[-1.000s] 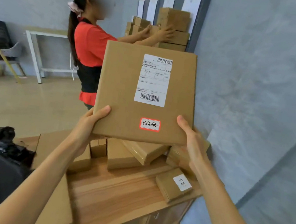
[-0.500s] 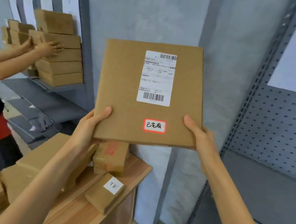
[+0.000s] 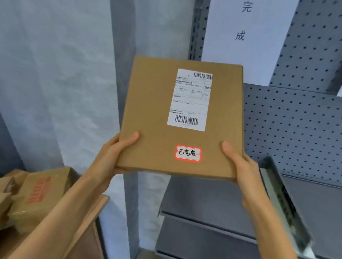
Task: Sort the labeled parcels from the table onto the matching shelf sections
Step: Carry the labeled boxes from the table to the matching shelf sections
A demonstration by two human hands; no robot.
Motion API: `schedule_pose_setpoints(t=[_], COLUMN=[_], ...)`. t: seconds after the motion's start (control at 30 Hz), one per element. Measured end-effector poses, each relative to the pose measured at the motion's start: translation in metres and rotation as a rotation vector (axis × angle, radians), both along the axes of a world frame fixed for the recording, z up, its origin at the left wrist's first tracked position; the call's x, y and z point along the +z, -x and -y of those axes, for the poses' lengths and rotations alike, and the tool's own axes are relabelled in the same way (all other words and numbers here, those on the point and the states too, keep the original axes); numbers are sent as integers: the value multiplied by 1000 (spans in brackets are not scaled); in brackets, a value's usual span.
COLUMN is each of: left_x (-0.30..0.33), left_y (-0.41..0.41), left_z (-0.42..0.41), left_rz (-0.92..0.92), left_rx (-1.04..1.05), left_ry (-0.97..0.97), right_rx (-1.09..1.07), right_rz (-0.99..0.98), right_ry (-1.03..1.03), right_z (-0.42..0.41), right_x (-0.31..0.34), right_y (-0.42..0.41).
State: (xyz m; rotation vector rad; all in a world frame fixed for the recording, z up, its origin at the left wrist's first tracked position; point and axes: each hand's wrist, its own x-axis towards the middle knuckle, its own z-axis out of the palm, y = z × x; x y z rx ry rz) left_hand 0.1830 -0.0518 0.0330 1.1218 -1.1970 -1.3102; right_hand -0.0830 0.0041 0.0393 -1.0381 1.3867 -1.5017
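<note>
Before shelf [image 3: 331,206], hands [image 3: 115,154] [image 3: 241,171] grip parcel [image 3: 156,114]

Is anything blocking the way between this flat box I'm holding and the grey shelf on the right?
Nothing visible blocks it. The flat parcel, held by the left hand and right hand, is just left of the grey shelf, whose visible surface is bare below the paper sign.

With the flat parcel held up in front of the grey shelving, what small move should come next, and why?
Probably carry the flat brown cardboard parcel forward and right onto the grey metal shelf. Its red-bordered tag reads 已完成, and the white sign above shows 完成. The left hand and right hand grip its lower corners.
</note>
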Motion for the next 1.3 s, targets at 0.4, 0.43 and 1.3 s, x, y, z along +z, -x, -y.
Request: schedule_pose_setpoints(t=[0.4,0.43,1.3], left_x=[-72,-75,-78], left_y=[80,82,109], left_z=[43,45,66], left_rz=[101,124,268], left_rx=[-64,-60,-45], left_ry=[-334,-355,-508], right_rx=[-138,-138,-156], right_rz=[79,81,92], right_ry=[-340,-363,-436], right_z=[27,29,48], right_x=[-92,-98,-116], right_y=[73,74,98])
